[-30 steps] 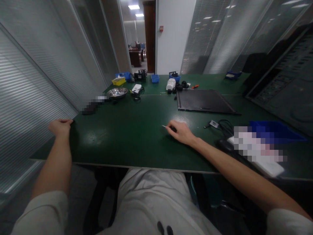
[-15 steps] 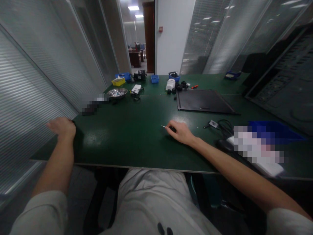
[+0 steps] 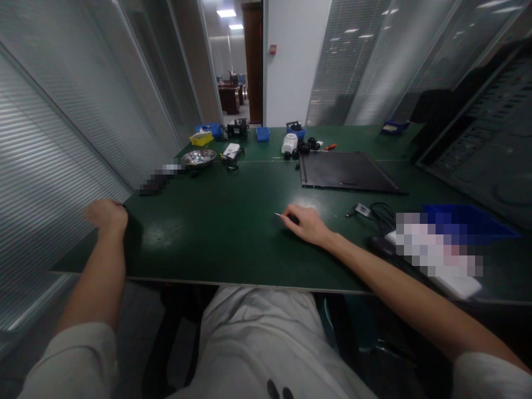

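My right hand (image 3: pixel 305 223) rests on the green tabletop (image 3: pixel 224 238), closed around the dark handle of a small screwdriver (image 3: pixel 277 214). Its thin metal shaft pokes out to the left past my fingertips; most of the handle is hidden in the hand. My left hand (image 3: pixel 106 214) is at the table's left edge, bent at the wrist beside the blinds. Its fingers are blurred and turned away, with a small dark spot near the thumb side that I cannot make out. A black laptop-sized panel (image 3: pixel 344 172) lies flat beyond my right hand.
At right are a cable with a tag (image 3: pixel 363 210), a black mouse (image 3: pixel 381 245), a white keyboard-like slab (image 3: pixel 459 285) and a blue tray (image 3: pixel 494 228). A metal bowl (image 3: pixel 199 159), white adapter (image 3: pixel 231 150), yellow tray (image 3: pixel 201 138) and small blue bin (image 3: pixel 262 133) stand farther back.
My left hand's blurred fingers have drawn in slightly to the right. The right hand and the screwdriver have stayed where they were.
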`<state>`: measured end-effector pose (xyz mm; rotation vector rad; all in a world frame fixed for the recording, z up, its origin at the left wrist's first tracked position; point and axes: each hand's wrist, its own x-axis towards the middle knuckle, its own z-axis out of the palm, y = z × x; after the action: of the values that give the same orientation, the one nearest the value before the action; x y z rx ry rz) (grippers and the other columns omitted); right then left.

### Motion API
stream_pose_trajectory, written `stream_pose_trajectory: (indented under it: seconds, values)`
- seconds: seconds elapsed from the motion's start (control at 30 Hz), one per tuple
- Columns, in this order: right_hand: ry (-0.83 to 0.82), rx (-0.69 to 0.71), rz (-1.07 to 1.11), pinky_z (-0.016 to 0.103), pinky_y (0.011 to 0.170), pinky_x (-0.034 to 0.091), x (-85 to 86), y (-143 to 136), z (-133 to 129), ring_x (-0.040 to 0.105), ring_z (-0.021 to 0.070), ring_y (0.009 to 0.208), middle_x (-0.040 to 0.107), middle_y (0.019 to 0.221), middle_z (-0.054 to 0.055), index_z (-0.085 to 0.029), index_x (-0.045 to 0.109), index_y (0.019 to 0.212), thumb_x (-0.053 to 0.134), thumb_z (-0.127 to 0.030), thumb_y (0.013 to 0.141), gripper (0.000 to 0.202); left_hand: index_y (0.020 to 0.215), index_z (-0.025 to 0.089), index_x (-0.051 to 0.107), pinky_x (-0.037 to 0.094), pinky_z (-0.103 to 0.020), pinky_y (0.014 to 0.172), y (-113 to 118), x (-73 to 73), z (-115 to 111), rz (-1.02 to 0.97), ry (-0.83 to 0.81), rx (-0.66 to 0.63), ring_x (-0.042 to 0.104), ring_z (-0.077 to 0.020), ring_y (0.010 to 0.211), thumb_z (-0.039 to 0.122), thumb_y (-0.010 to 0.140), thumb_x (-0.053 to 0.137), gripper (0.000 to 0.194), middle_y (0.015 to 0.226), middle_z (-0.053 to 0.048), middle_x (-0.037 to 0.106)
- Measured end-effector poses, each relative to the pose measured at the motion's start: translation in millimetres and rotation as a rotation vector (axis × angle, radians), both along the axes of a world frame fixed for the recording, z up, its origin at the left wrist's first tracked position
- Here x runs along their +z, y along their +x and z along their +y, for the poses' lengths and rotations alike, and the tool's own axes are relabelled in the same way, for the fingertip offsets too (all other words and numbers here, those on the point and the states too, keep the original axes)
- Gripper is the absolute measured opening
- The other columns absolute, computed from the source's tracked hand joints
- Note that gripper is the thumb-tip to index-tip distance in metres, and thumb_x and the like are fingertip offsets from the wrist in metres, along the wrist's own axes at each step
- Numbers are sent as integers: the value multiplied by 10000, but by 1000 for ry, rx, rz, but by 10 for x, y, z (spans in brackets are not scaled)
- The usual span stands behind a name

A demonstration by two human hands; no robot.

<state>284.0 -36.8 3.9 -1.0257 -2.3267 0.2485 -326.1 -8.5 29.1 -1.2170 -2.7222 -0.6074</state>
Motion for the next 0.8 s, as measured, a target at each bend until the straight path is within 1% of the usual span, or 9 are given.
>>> stream_pose_trajectory:
  seconds: [0.07,0.1,0.23,0.33,0.4,0.43,0.6,0.7,0.8]
  values:
    - [-1,0,-13,285,653,366,-9,-2,6,586,150,693,686,877,32,-204,625,963,512,-417,1060,260,932,82,750,388,-271,828,9,2,-3,15,0,128,416,-184,691,166,881,652,139,547,14,389]
    - [-2,-1,-23,285,654,363,-13,-3,10,589,152,701,689,884,32,-206,624,969,514,-416,1059,254,948,91,758,386,-253,804,34,12,3,11,5,127,398,-171,667,177,880,676,136,552,21,397]
    - [-24,15,-81,284,661,355,-24,-17,27,612,163,747,708,925,32,-217,626,999,519,-403,1057,223,985,85,767,406,-236,807,358,75,122,-108,26,-221,483,-138,682,186,896,728,140,632,31,578]
    - [-41,27,-116,285,668,352,-28,-25,39,621,167,762,716,942,32,-223,629,1009,527,-403,1051,211,998,142,796,448,-236,812,899,37,282,-200,2,-483,606,-141,769,239,864,788,166,831,20,741]
    - [-41,17,-127,286,664,347,-34,-25,44,619,168,756,716,937,30,-227,629,1003,532,-408,1047,211,954,188,815,473,-243,851,1401,-51,336,-246,0,-657,662,-157,847,284,818,832,167,928,9,779]
    - [-42,11,-130,286,661,344,-38,-25,45,618,168,753,716,936,29,-228,629,1002,532,-410,1046,211,953,186,819,483,-268,879,1681,-106,328,-292,11,-811,682,-182,894,299,818,828,176,969,-22,786]
    - [-25,20,-120,286,668,346,-64,-19,43,621,169,759,712,927,25,-230,630,993,527,-409,1049,214,948,177,802,506,-306,825,3008,-322,-11,-528,31,-1400,695,-208,901,365,899,752,201,1020,-78,776]
    - [-16,25,-109,285,667,347,-78,-18,46,626,170,764,707,913,22,-230,630,986,530,-409,1045,213,951,169,780,484,-285,774,3408,-343,-205,-529,39,-1507,667,-179,828,342,924,733,181,959,-62,761]
    - [-23,33,-106,283,662,347,-76,-20,45,622,169,751,704,889,21,-228,633,977,534,-408,1039,215,958,167,753,473,-281,769,3473,-318,-268,-505,51,-1517,646,-170,820,328,937,721,165,938,-47,742]
